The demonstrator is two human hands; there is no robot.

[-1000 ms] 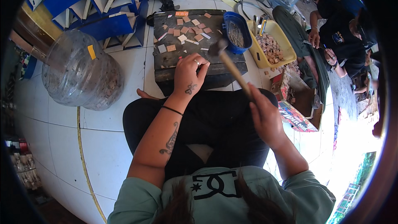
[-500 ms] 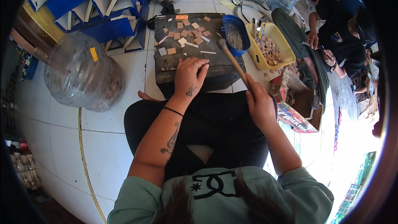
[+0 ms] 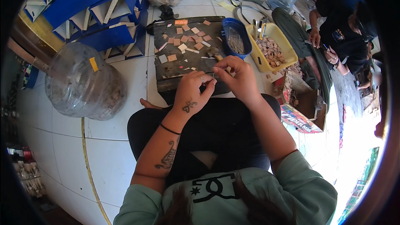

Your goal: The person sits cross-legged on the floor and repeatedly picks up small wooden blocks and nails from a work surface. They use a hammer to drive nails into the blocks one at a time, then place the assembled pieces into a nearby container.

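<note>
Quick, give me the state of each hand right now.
Left hand: fingers pinched on a thin nail over the dark work board.
Right hand: closed at the same nail; hammer beneath it.

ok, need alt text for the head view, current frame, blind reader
A seated person's left hand and right hand meet over the near edge of a dark work board, pinching a thin pin-like piece between the fingertips. Small tan tiles lie scattered on the board, with a blue tub, a yellow tray and a clear plastic jug around it.

Bright daylight pours from the overexposed lower right; fisheye bends and darkens the rim, centre sharp.
</note>
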